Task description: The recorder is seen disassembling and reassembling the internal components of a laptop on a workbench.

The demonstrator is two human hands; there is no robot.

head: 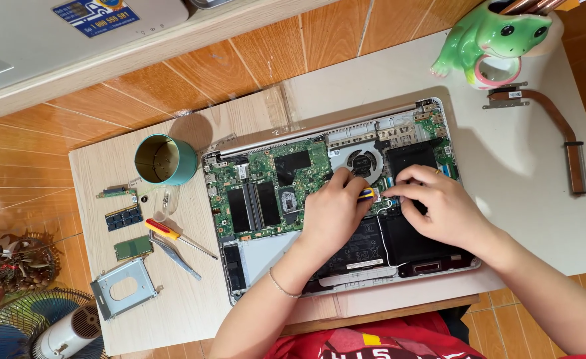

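**Working Inside an Opened Laptop: Items in View**

Lying bottom-up with its cover removed, an opened laptop (pixel 240 262) is set on a pale board (pixel 173 319) over an orange tiled floor. Its green circuit board (pixel 260 179), round fan (pixel 363 163) and black battery (pixel 413 246) are exposed.

- Left hand (pixel 333 213): closed around a small screwdriver with a yellow and blue handle (pixel 366 194), held over the middle of the laptop, just near of the fan. A thin bracelet is worn at the wrist.
- Right hand (pixel 442 206): fingers pressed down on the laptop's interior just right of the screwdriver, beside a white wire (pixel 383 239). Whether anything is pinched cannot be told.
- Teal tin cup (pixel 165 159): standing upright, left of the laptop at the far side.
- Red and yellow screwdriver (pixel 173 234) and metal tweezers (pixel 173 256): laid side by side, left of the laptop.
- Three small circuit cards (pixel 123 217): lined up further left.
- Metal drive bracket (pixel 125 288): at the near left corner of the board.
- Green frog-shaped holder (pixel 489 40): at the far right.
- Copper heat pipe (pixel 559 126): lying right of the laptop, well apart from it.
- Small fan (pixel 53 329): on the floor, near left.
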